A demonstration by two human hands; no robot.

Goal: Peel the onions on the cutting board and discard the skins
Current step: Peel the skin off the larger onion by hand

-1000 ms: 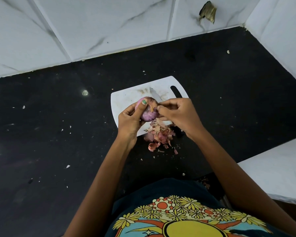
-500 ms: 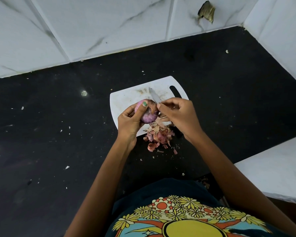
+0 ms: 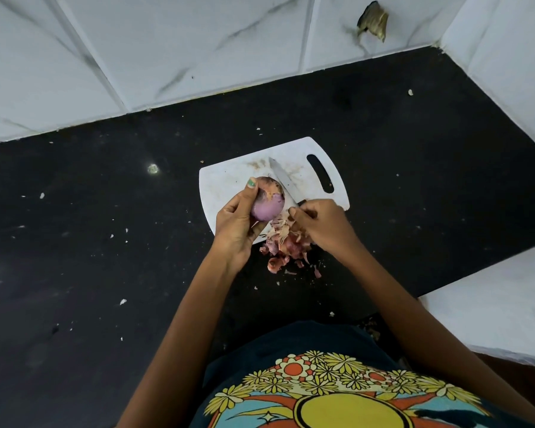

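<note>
My left hand grips a purple onion over the near part of the white cutting board. The onion's lower side is bare and purple, while brown skin still covers its top. My right hand holds a knife by the handle, its blade pointing away across the board, just right of the onion. A heap of pink and brown onion skins lies at the board's near edge and spills onto the black counter, partly under my right hand.
The black counter is flecked with small white crumbs. White tiled walls stand behind and on the right, with a broken hole in the back tiles. A white ledge juts in at the near right.
My right hand has pulled away from the onion to the right and down toward the skins. More bare purple flesh shows on the onion, and more of the knife blade is in sight.
</note>
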